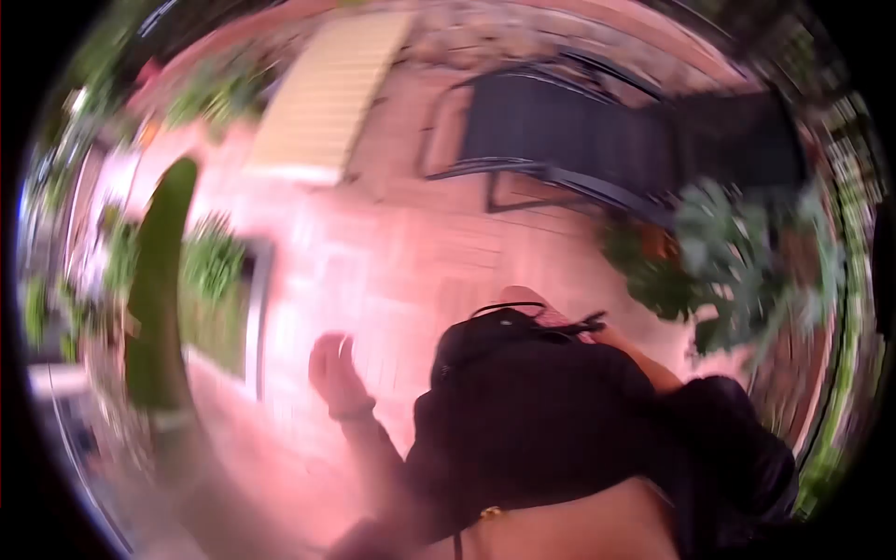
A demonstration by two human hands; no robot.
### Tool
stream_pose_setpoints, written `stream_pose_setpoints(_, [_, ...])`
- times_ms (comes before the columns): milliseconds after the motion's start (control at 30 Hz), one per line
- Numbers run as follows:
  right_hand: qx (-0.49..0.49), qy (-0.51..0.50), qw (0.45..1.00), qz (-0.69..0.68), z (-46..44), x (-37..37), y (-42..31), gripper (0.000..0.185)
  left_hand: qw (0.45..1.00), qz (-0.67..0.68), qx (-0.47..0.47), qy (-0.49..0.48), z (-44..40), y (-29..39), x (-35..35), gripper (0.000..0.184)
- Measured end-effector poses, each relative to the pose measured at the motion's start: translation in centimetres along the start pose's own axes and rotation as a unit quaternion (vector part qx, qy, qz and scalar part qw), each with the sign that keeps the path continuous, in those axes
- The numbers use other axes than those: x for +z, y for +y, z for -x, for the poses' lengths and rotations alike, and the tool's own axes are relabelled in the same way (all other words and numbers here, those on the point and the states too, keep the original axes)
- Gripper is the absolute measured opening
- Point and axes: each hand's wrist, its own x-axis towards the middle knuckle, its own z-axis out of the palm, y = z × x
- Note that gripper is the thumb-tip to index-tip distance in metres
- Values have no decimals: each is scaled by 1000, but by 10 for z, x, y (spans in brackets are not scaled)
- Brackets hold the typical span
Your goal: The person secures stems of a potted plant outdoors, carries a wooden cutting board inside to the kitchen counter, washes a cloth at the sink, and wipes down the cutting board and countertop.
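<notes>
My left hand [336, 375] hangs over the tiled floor [392, 252], left of my body, with a band at its wrist. Motion blur smears its fingers, and no held object can be made out. Dark clothing [541, 411] covers my body at the lower middle. On its right side shows part of my right forearm [644, 362]. Black cords or straps [583, 327] lie near the end of that arm, beside something pinkish. My right hand cannot be told apart there.
A yellow slatted lounger [327, 93] stands at the top, with a dark lounge chair [569, 131] to its right. Leafy plants [737, 261] are at the right. A tall green cactus-like stem [161, 289] and a framed planting bed [215, 327] are at the left.
</notes>
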Motion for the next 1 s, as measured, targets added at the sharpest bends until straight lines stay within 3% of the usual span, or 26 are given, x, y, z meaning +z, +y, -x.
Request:
stream_pose_setpoints(33, [248, -30, 941, -229, -30, 5, -1, 32, 991, 113, 11, 72, -20, 33, 3, 8])
stream_pose_setpoints(67, [214, 1, 951, -225, -38, -3, -5, 33, 983, 127, -21, 128, -23, 40, -7, 4])
stream_pose_setpoints(100, [179, 31, 958, -222, -40, -18, -8, 34, 990, 125, 59, -6, -33, 60, -9, 8])
stream_pose_setpoints(167, [60, 71, 952, -293, -68, -69, -27, 30, 948, 260, 170, -72, -48, 117, -17, 22])
stream_pose_setpoints(233, [-101, -11, 994, -31, -94, -173, -89, 25, 877, 361, 272, -164, -75, 171, -10, 30])
stream_pose_setpoints(267, [-116, -10, 993, 25, -121, -169, -78, 21, 847, 396, 289, -204, -90, 187, -11, 30])
stream_pose_setpoints(300, [73, -22, 993, -88, -149, -189, -94, 20, 830, 420, 285, -230, -102, 195, -14, 29])
stream_pose_setpoints(333, [8, -112, 993, 32, -183, -213, -106, 23, 815, 438, 284, -252, -114, 203, -15, 29])
stream_pose_setpoints(400, [54, -146, 988, -19, -274, -208, -79, 24, 797, 446, 300, -276, -150, 207, -18, 28])
stream_pose_setpoints(433, [9, -59, 998, -18, -311, -228, -105, 24, 790, 446, 302, -291, -166, 207, -18, 28])
stream_pose_setpoints(500, [-43, 2, 991, -128, -385, -269, -151, 23, 789, 457, 275, -305, -203, 202, -10, 27])
stream_pose_setpoints(533, [-72, 19, 994, -78, -423, -286, -169, 25, 792, 459, 261, -307, -220, 202, -2, 27])
stream_pose_setpoints(600, [-146, 72, 973, -164, -495, -347, -259, 23, 788, 470, 236, -321, -277, 199, 4, 27])
stream_pose_setpoints(700, [-222, 40, 949, -219, -542, -382, -323, 19, 778, 483, 214, -341, -335, 188, 8, 26])
stream_pose_setpoints(933, [-198, -7, 971, -134, -599, -380, -359, 22, 752, 499, 178, -392, -454, 157, -48, 25])
stream_pose_setpoints(1000, [-129, -68, 977, -153, -614, -373, -364, 24, 745, 505, 175, -399, -482, 144, -76, 25])
